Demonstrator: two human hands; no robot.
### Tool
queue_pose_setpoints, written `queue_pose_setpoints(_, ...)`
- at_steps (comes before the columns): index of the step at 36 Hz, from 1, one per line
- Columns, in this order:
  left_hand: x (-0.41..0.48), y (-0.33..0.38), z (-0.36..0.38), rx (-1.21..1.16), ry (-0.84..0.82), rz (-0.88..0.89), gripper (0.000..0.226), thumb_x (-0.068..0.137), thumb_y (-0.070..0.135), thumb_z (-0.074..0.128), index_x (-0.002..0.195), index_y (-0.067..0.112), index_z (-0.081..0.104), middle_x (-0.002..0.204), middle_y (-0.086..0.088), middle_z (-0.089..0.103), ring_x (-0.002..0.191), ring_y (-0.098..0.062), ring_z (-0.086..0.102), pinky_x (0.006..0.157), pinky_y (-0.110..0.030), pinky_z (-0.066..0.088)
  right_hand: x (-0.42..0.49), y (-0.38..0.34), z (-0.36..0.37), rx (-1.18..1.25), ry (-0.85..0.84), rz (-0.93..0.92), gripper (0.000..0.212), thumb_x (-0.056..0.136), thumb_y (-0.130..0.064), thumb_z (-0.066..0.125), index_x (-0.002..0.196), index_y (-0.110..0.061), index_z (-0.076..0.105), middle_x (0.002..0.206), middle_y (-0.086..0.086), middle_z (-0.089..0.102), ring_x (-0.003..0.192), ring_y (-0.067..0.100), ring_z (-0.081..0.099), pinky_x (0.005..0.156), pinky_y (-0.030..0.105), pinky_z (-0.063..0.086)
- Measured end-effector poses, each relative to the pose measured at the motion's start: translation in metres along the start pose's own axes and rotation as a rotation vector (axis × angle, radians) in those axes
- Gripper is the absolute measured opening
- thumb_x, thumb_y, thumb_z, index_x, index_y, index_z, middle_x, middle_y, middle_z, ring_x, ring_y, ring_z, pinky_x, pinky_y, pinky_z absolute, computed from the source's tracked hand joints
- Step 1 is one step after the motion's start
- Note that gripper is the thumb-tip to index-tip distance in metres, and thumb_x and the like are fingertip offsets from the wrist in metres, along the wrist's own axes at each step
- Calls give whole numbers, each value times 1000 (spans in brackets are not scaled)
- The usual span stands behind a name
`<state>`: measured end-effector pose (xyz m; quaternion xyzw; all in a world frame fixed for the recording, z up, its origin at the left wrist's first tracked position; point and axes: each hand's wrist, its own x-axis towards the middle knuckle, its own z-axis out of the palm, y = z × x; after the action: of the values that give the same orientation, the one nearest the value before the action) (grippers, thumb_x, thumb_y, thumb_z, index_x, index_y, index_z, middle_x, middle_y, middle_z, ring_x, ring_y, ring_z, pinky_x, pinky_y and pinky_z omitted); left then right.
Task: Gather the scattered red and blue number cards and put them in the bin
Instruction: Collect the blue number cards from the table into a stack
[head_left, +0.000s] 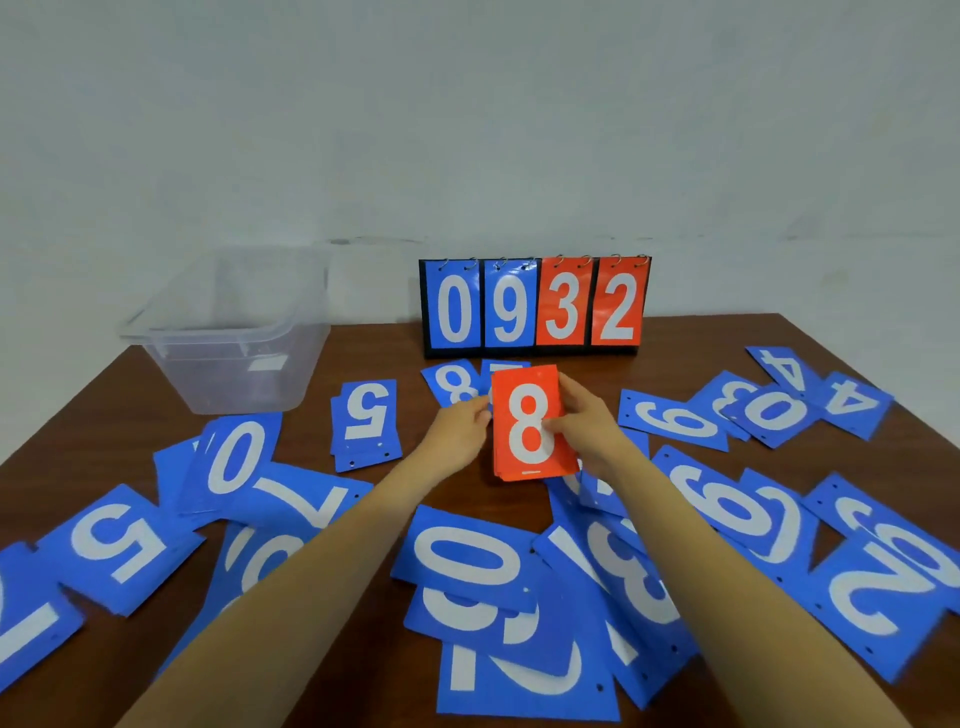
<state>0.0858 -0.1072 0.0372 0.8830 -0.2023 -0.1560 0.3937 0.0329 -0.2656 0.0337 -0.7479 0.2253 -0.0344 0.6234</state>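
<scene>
Nearest the person, blue number cards (470, 558) lay thick over the brown table (691, 332), overlapping in loose heaps from the left edge to the right, with zeros, eights, a two and a five face up. None of these looked gathered yet.

A little farther out, both forearms reached to the middle of the table. There the left hand (462, 426) pinched the left edge of a stack of red cards (530, 423) with an eight on top, and the right hand (584, 423) gripped the right edge, thumb laid across the face. The stack seemed squared and held just above the scattered blues.

More blue cards lay beyond on the right, and a blue five (366, 423) on the left.

At the far left stood the clear bin (228, 332), and it looked empty. The scoreboard (535, 306) behind showed 0932. I judged the reds collected but nothing binned, so most of the job remained.
</scene>
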Motion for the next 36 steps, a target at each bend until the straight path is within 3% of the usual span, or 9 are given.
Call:
queue_pose_setpoints(5, -2, -37, -15, 102, 176, -44, 36, 100, 16, 41, 136, 16, 47, 138, -5, 49, 121, -20, 50, 90, -26, 41, 5, 4, 16, -37, -97, 73, 67, 90, 2, 55, 146, -27, 31, 137, 6, 50, 119, 27, 53, 87, 44, 52)
queue_pose_setpoints(8, -13, -55, -21, 115, 247, -54, 38, 99, 14, 44, 137, 17, 44, 137, -3, 50, 124, -18, 48, 99, -29, 41, 6, 3, 39, -6, -136, 91, 68, 91, 2, 54, 145, -30, 29, 134, 8, 50, 109, 24, 56, 73, 37, 54)
queue_pose_setpoints(10, -18, -66, -29, 243, 291, -47, 39, 97, 13, 46, 137, 15, 45, 140, -5, 46, 129, -20, 43, 105, -33, 38, 8, -1, 55, 9, -142, 90, 69, 90, 2, 54, 145, -30, 29, 135, 9, 49, 112, 26, 56, 76, 39, 54)
queue_pose_setpoints(15, -18, -90, -57, 438, 247, -191, 59, 94, 32, 53, 145, 11, 31, 152, -13, 25, 139, -31, 22, 111, -40, 26, 11, -12, 85, -32, -156, 87, 69, 91, 3, 53, 146, -29, 28, 138, 11, 47, 119, 30, 54, 80, 41, 53)
queue_pose_setpoints(20, -3, -93, -78, 424, 222, -469, 86, 84, 46, 65, 142, -2, 23, 144, -23, 31, 132, -35, 31, 107, -39, 29, 14, -20, 104, -133, -163, 84, 68, 92, 2, 52, 146, -31, 27, 143, 10, 42, 122, 31, 51, 85, 44, 53)
queue_pose_setpoints(26, 12, -88, -92, 376, 167, -558, 103, 70, 36, 81, 143, -1, 18, 142, -18, 36, 130, -31, 39, 103, -39, 42, 18, -23, 115, -205, -148, 80, 67, 93, 0, 51, 147, -31, 25, 144, 11, 40, 123, 31, 51, 88, 46, 53)
queue_pose_setpoints(31, 11, -100, -95, 175, 198, -522, 77, 68, 19, 84, 128, 2, 40, 124, -15, 56, 113, -30, 55, 86, -36, 49, 22, -22, 115, -242, -104, 75, 65, 93, -1, 51, 147, -29, 26, 144, 11, 40, 123, 31, 51, 89, 45, 52)
queue_pose_setpoints(33, 10, -106, -95, 178, 191, -464, 56, 70, 20, 82, 114, 2, 53, 113, -13, 63, 103, -29, 60, 79, -35, 51, 24, -21, 115, -259, -88, 65, 65, 94, -1, 51, 147, -28, 26, 144, 11, 40, 123, 31, 51, 88, 44, 52)
queue_pose_setpoints(36, 4, -112, -100, 258, 233, -442, 31, 80, 15, 73, 100, 4, 52, 96, -10, 58, 90, -28, 59, 69, -33, 46, 25, -22, 117, -316, -63, 38, 64, 94, -2, 50, 147, -27, 25, 145, 10, 39, 125, 30, 49, 90, 43, 51)
